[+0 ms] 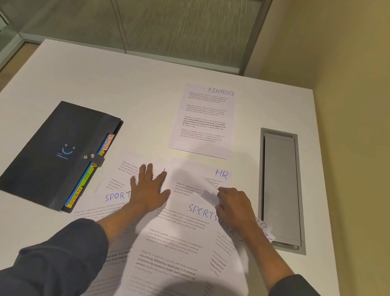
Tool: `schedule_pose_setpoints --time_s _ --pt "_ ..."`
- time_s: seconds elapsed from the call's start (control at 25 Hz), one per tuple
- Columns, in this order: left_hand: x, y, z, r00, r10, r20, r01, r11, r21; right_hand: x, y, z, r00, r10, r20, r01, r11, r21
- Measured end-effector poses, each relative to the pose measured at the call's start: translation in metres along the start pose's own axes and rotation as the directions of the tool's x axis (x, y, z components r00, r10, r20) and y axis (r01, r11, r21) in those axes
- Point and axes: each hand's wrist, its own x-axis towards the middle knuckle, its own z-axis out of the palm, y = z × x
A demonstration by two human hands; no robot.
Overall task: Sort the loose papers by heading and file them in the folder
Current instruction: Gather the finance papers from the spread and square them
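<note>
a person sorts headed sheets on a white tabletop (pixel 75 76). the left hand (pixel 150 189) lies flat with fingers spread, pressing down a sheet whose heading is hidden, just beside the folder (pixel 53 152). the right hand (pixel 233 205) pinches the curled edge of a sheet over the hr paper (pixel 220 175); which sheet it belongs to cannot be told. a finance paper (pixel 204 120) lies apart at the far side, squared to the tabletop, heading away from the person.

the risk, as it looks: the sports papers (pixel 178 239) overlap loosely and fan at angles, one at the right turned nearly sideways, so lifting one edge may drag a neighbour along or mix headings. a sheet also reaches toward the cable tray (pixel 282 188) and could catch there.

the folder is closed with its strap snapped, long axis running from near left to far right, coloured tabs facing the papers. it must be opened before anything is filed.
</note>
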Motion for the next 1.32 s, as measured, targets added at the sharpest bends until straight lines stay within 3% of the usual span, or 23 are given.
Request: schedule_pose_setpoints --time_s 0.16,0.24,0.36,0.48,0.6,0.96,1.12,1.32 --pt "0.017 0.021 -0.001 0.998 -0.046 -0.040 0.032 0.954 -0.297 0.002 0.000 0.003 0.999 -0.021 -0.033 0.022 0.999 0.023" --pt "0.025 0.031 -0.002 0.997 -0.066 -0.047 0.046 0.937 -0.346 0.003 0.001 0.006 0.999 -0.012 -0.044 0.013 1.000 0.022" --pt "0.035 0.036 -0.008 0.996 -0.028 -0.082 0.011 0.980 -0.200 0.003 0.002 0.004 0.999 0.052 -0.008 -0.052 0.999 0.015" --pt "0.045 0.041 -0.016 0.998 0.061 0.009 -0.062 0.993 0.099 0.002 0.001 0.000 0.998 0.066 0.017 -0.066 0.998 0.006" --pt "0.053 0.050 -0.029 0.990 0.118 0.074 -0.131 0.967 0.216 0.003 0.000 0.001 0.996 0.076 0.035 -0.076 0.997 -0.002" --pt "0.064 0.053 -0.032 0.977 0.181 0.114 -0.204 0.948 0.245 0.004 0.000 0.004 0.994 0.096 0.053 -0.096 0.995 0.012" --pt "0.062 0.068 -0.034 0.984 0.173 0.045 -0.179 0.946 0.270 0.003 -0.002 0.003 0.995 0.102 0.016 -0.103 0.995 0.001" --pt "0.049 0.076 -0.047 0.920 0.386 -0.071 -0.380 0.922 0.079 -0.006 -0.006 0.003 0.987 0.097 -0.130 -0.094 0.995 0.026"
